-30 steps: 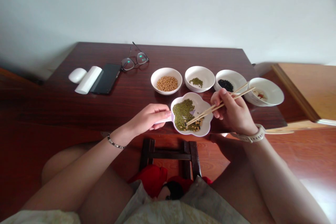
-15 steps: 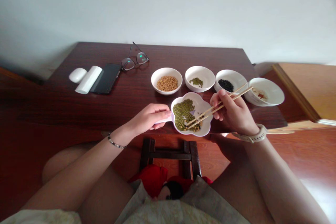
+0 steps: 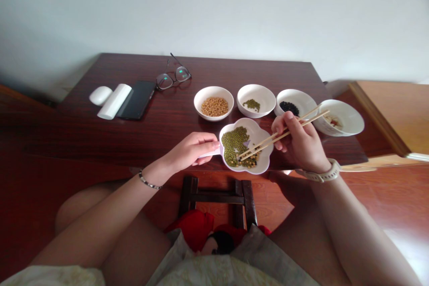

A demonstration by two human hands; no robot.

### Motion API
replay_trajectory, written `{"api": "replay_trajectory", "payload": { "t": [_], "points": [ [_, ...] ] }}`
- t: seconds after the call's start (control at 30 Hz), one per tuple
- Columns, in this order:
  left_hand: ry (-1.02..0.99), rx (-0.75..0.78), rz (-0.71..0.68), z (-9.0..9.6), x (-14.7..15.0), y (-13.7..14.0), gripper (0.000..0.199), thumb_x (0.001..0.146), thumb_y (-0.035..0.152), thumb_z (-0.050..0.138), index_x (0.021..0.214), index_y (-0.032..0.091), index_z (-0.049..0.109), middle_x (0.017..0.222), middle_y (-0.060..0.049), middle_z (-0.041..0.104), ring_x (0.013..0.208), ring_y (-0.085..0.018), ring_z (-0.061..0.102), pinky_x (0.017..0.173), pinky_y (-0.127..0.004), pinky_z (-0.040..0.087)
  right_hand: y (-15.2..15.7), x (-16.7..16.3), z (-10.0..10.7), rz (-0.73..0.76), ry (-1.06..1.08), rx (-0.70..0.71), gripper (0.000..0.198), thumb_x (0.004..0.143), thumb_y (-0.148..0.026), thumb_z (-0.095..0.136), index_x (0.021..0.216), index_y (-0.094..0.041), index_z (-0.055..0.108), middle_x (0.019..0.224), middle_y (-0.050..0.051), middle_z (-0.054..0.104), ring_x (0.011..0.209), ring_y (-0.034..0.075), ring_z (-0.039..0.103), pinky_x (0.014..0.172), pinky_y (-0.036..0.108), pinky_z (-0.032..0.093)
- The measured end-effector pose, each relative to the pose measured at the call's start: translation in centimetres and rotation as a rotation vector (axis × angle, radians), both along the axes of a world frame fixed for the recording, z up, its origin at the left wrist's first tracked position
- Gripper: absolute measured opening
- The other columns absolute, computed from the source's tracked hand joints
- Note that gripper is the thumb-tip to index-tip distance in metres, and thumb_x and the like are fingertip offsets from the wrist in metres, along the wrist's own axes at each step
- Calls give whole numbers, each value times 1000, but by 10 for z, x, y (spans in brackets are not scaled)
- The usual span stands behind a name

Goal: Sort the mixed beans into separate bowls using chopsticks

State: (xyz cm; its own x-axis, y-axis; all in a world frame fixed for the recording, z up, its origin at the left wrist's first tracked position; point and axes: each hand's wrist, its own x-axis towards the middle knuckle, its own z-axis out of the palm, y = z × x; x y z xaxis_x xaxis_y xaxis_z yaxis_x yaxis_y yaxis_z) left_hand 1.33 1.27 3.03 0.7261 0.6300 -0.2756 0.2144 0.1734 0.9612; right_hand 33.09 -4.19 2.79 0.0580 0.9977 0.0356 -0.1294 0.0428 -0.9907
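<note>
My left hand (image 3: 197,148) is closed around the handle of a white flower-shaped dish (image 3: 262,139) at the table's front edge. Green beans (image 3: 235,140) fill its left side, with some yellow and black beans near the bottom. My right hand (image 3: 298,140) grips a pair of chopsticks (image 3: 268,140), their tips down among the beans in the dish. Behind the dish stand a bowl of yellow soybeans (image 3: 214,107), a bowl with a few green beans (image 3: 251,105), a bowl of black beans (image 3: 289,107) and, at the right, a bowl (image 3: 350,123) holding pale and reddish pieces.
On the left of the dark wooden table (image 3: 134,67) lie eyeglasses (image 3: 173,77), a black phone-like slab (image 3: 137,99), a white cylinder (image 3: 115,101) and a white rounded case (image 3: 100,95). A wall rises behind. A dark stool (image 3: 217,196) stands below the front edge.
The chopstick tips have shifted slightly up and right within the dish, and my right hand has moved a little the same way. My left hand keeps its hold on the handle.
</note>
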Motion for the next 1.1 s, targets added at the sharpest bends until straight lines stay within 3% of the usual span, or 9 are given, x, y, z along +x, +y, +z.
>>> {"api": "replay_trajectory", "payload": {
  "t": [0.37,0.73,1.1],
  "points": [
    [23,22,-13,-1,0,0,35,110,41,62,82,20,58,54,6,52,43,-6,36,43,-20,24,-2,-1,0,45,-91,-29,51,110,-62,63,79,-22,67,56,0,60,44,10,49,40,23,38],
    [32,38,-10,2,1,-1,34,110,40,61,83,20,57,54,7,52,43,-6,36,43,-21,24,-3,-1,1,47,-33,-58,48,109,-61,65,83,-21,70,65,1,62,48,10,54,40,22,40],
    [36,31,-13,2,1,-1,34,110,41,62,84,19,59,54,7,52,43,-6,36,43,-19,24,-1,-3,1,16,-81,-10,52,109,-65,63,78,-23,66,60,0,59,45,11,48,39,25,36]
  ]
}}
